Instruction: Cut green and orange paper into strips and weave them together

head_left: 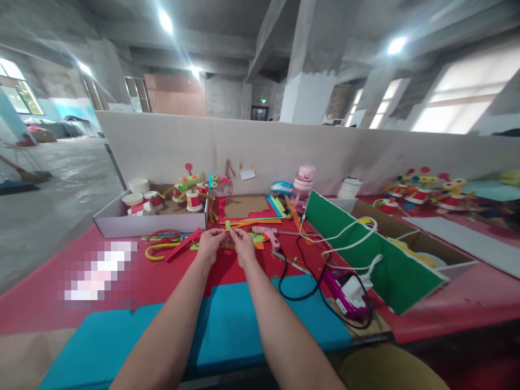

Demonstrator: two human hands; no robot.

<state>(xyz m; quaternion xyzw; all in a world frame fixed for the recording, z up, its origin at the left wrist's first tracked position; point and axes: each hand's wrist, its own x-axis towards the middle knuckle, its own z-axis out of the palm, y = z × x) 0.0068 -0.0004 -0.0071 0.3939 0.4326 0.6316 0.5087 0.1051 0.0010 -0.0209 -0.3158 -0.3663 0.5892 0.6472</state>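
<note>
Both my hands are close together over the middle of the red table cover (170,276). My left hand (211,242) is closed in a pinch at the left of a small green paper piece (228,225). On its right side my right hand (241,244) pinches too, its fingertips close to the same piece. Which fingers touch the paper is too small to tell. Just right of my hands lies a pink glue gun (267,235). Scissors with yellow and red handles (160,250) and a red paper strip (183,252) rest to the left.
A white box (152,225) with paper cups and figures stands back left. Coloured paper (247,206) lies behind my hands. At right are a green board (365,254), a purple power strip (345,295) and loose cables. Blue sheets (227,319) cover the front edge.
</note>
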